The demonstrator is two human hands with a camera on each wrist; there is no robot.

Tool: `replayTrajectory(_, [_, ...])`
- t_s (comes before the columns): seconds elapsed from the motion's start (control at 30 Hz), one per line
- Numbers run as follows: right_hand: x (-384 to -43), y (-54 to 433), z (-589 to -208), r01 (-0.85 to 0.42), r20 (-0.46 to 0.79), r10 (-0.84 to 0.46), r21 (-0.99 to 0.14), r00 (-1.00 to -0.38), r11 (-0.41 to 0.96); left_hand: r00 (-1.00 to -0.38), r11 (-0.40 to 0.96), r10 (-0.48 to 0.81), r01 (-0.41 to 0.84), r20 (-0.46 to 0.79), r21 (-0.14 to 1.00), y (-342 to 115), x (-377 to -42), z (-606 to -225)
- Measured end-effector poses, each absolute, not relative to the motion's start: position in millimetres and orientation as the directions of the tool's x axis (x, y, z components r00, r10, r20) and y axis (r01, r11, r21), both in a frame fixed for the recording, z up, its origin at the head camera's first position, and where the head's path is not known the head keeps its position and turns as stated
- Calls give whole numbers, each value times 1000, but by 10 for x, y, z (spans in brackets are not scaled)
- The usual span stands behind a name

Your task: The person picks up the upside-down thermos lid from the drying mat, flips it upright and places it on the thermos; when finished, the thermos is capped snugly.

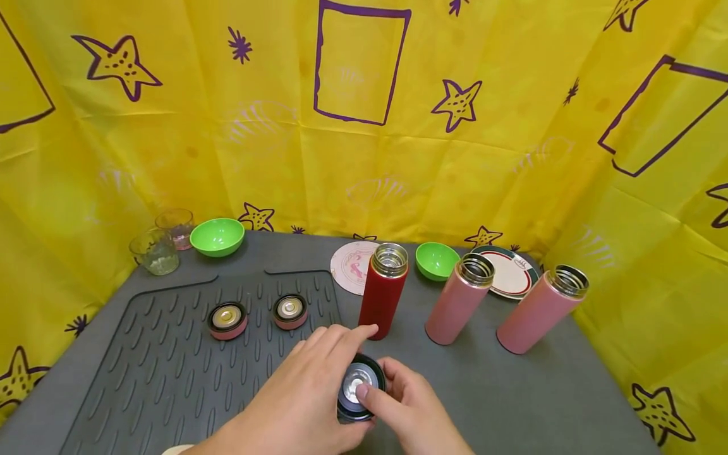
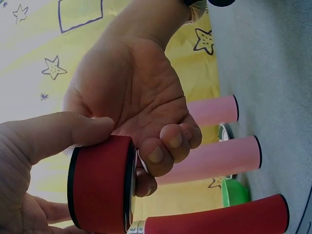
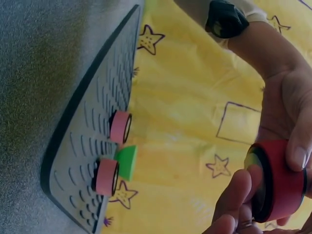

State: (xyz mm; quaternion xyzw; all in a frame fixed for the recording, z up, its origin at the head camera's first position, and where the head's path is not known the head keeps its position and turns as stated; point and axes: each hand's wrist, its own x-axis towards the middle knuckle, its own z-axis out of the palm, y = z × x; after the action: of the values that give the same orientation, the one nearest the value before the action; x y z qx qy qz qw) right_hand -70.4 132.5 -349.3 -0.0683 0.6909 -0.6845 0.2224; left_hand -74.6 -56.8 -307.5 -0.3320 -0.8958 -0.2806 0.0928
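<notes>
My left hand [image 1: 307,392] grips a red bottle lid [image 2: 100,185] by its side, thumb on one side and fingers round the other. The lid's metal-centred inside faces up toward the head camera. My right hand [image 1: 418,407] has its thumb on that inner face, with the other fingers curled close to the rim; their exact contact is partly hidden. Just beyond the hands stands a red bottle [image 1: 383,297], uncapped. Two pink bottles [image 1: 455,306], also without lids, stand to its right. Two pink lids [image 1: 228,321] lie inside-up on the grey mat [image 1: 165,379].
Against the yellow curtain [image 1: 273,158] stand two glasses [image 1: 156,253] and a green bowl [image 1: 217,237] at the left. Behind the bottles are a second green bowl [image 1: 436,260], a round pink-patterned piece [image 1: 348,268] and a plate [image 1: 509,275]. A pale object shows at the bottom edge.
</notes>
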Motion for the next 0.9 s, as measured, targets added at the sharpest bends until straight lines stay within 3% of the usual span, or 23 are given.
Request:
replayTrajectory(0.23, [-703, 1315, -3438, 38, -104, -361, -982, -927, 184, -741, 588, 566, 670, 360, 453, -629, -758, -3074])
replayTrajectory(0.47, [-700, 1314, -3388, -201, 108, -229, -878, -967, 435, -829, 514, 472, 536, 301, 669, -717, -766, -3064])
replayTrajectory(0.57, [-732, 1326, -3414, -401, 324, -236, -779, -916, 482, -870, 497, 426, 454, 248, 739, -745, -820, -3101])
replayTrajectory(0.67, [-779, 1340, -3453, -588, 536, -267, -618, -801, 522, -885, 460, 431, 385, 177, 800, -781, -911, -3155])
replayTrajectory(0.9, [-842, 1342, -3459, -732, 702, -329, -399, -631, 552, -861, 340, 505, 265, 63, 903, -849, -1097, -3265])
